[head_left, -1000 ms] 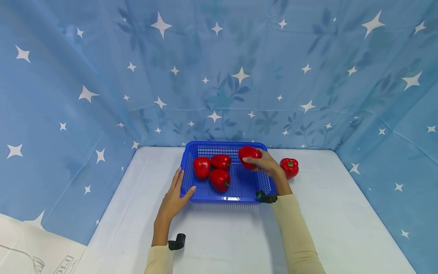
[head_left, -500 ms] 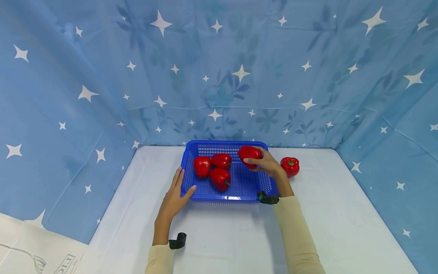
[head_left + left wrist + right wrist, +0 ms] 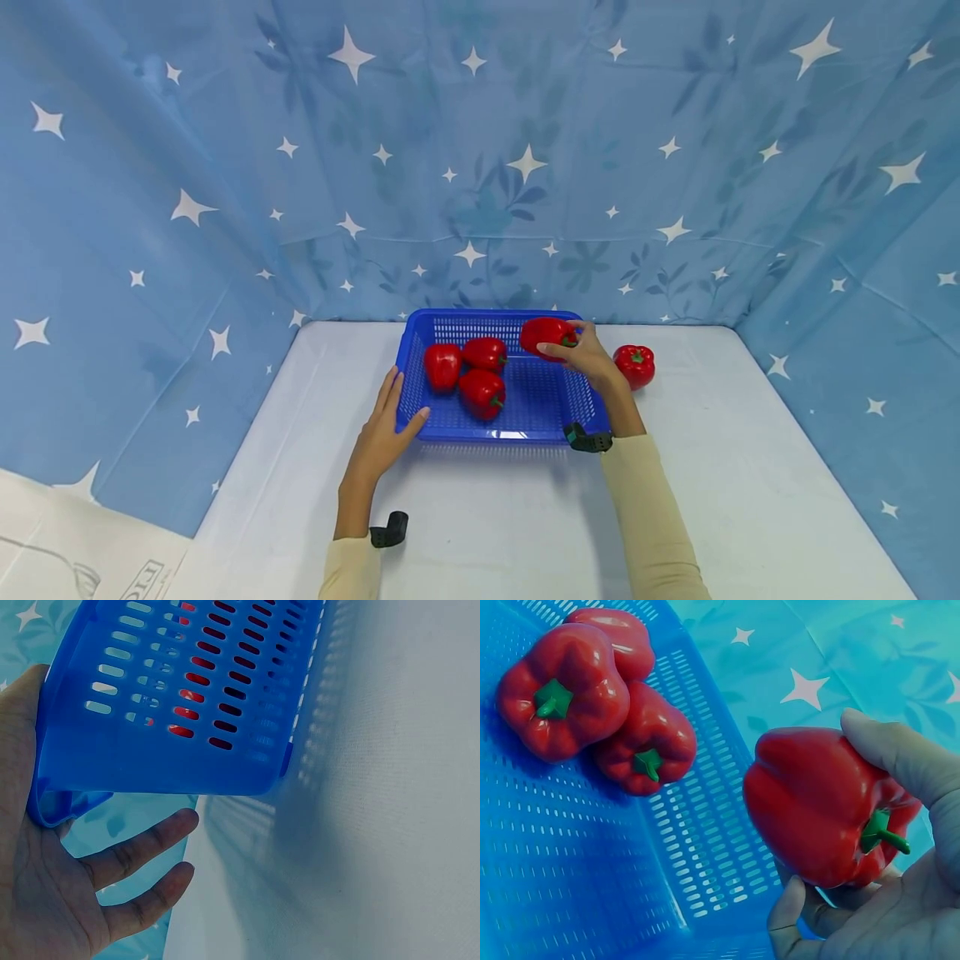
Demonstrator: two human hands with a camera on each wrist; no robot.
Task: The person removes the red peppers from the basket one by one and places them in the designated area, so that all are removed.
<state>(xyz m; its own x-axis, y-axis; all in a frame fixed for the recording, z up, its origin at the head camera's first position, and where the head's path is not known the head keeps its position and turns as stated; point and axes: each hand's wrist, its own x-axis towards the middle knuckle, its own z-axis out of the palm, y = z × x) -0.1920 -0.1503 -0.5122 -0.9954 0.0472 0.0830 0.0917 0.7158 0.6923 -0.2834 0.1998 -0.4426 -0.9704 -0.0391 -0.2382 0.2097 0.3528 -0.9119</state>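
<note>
My right hand point(image 3: 588, 354) grips a red bell pepper point(image 3: 546, 336) over the back right part of a blue plastic basket point(image 3: 536, 435). In the right wrist view, thumb and fingers hold this pepper point(image 3: 810, 802) with its green stem towards the palm. My left hand point(image 3: 381, 433) rests at the basket's left side, fingers spread along the rim and thumb at the front corner. Seen from the left wrist, two fingers point(image 3: 142, 855) stretch out loosely below the basket wall point(image 3: 187, 761). Inside the basket, three more red bell peppers point(image 3: 482, 393) lie grouped on the left.
Another red bell pepper point(image 3: 633, 367) stands on the white table point(image 3: 495, 517), just right of the basket and close to my right forearm. A blue curtain with white stars point(image 3: 480, 167) hangs behind and at both sides.
My right hand has turned the bell pepper it holds, so the green stem now shows in the head view. The left hand and the other peppers stay where they were.
</note>
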